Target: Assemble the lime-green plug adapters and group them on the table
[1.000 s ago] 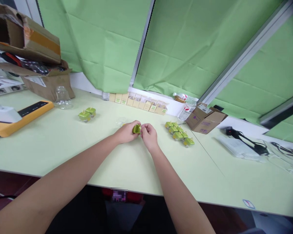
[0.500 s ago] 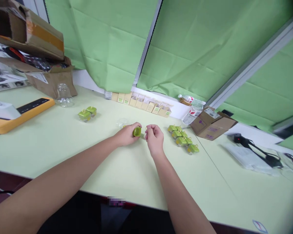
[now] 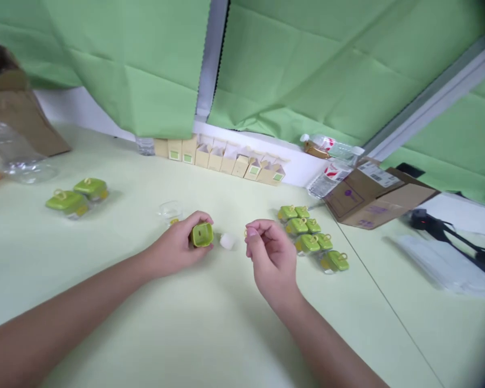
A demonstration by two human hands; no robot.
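My left hand (image 3: 178, 247) is wrapped round a square green lid (image 3: 202, 235), its hollow inside facing me and a small dark slot showing in it. My right hand (image 3: 272, 258) is closed in a pinch on a small yellow ring (image 3: 246, 233), mostly hidden by the fingertips. Between the hands a small white block (image 3: 227, 241) rests on the table. Just behind my left hand lies a clear plastic cup (image 3: 171, 212) with a bit of yellow in it. Several clear containers with green lids and yellow loops (image 3: 307, 242) stand in rows to the right of my right hand.
Two more green-lidded containers (image 3: 67, 202) sit at the left, near a clear plastic bottle (image 3: 28, 167). Small cardboard boxes (image 3: 216, 158) line the back wall. Plastic bottles (image 3: 329, 178) and a cardboard box (image 3: 372, 196) stand at the back right, beside plastic sheets (image 3: 436, 264).
My view has come closer to the table. My hands have moved apart; the white block, earlier at my right fingers, now lies on the table between them.
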